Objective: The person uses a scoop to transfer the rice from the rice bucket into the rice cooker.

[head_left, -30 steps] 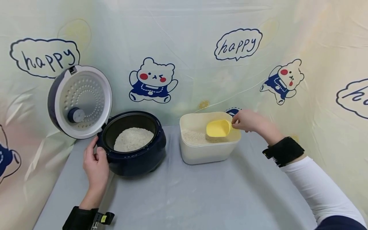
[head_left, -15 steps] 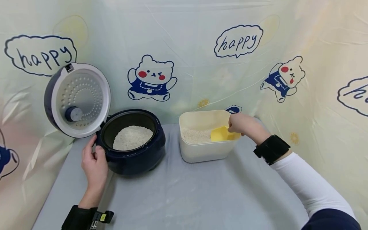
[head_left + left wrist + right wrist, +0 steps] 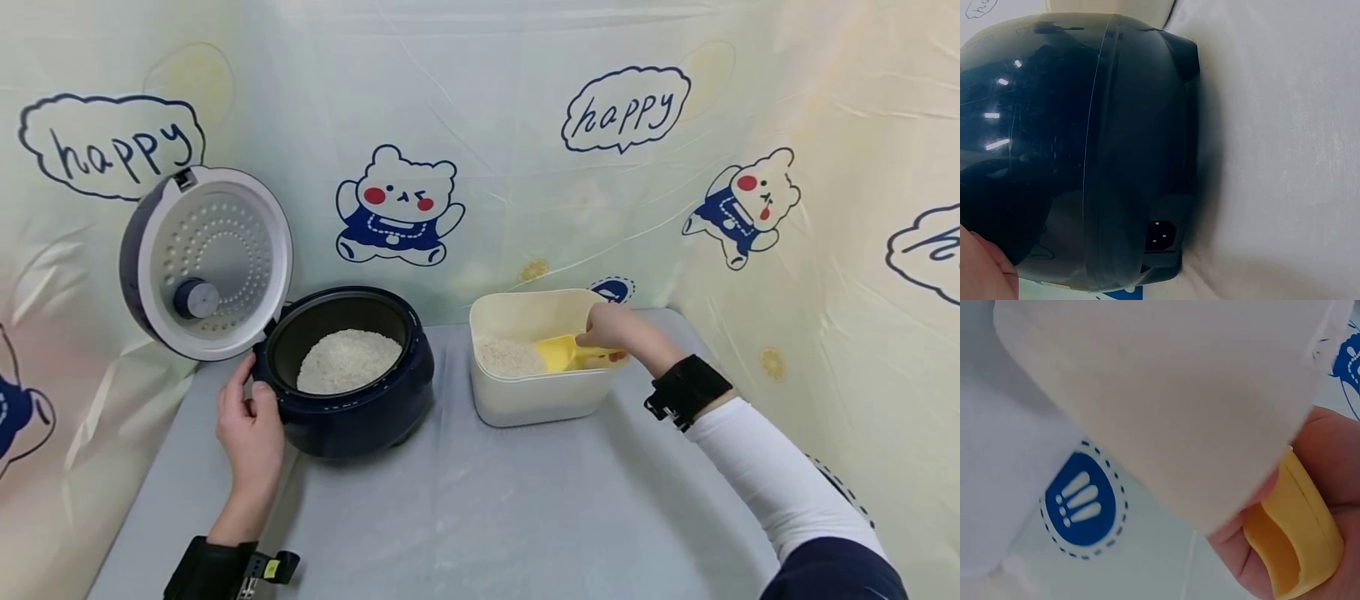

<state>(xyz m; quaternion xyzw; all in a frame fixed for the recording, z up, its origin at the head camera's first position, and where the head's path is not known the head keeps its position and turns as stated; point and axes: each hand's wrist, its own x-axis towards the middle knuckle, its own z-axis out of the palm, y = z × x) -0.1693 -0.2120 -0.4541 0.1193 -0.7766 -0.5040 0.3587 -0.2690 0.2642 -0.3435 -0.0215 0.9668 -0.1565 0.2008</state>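
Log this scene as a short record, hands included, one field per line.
Left hand: touches the side of the rice cooker, just below the lid
Right hand: grips the yellow scoop
Lid: standing open
Inner pot: holds a mound of white rice
Power inlet: no plug in it
Scoop: inside the cream tub, front end at the rice there; depth unclear
Tub: on the gray tabletop, right of the cooker
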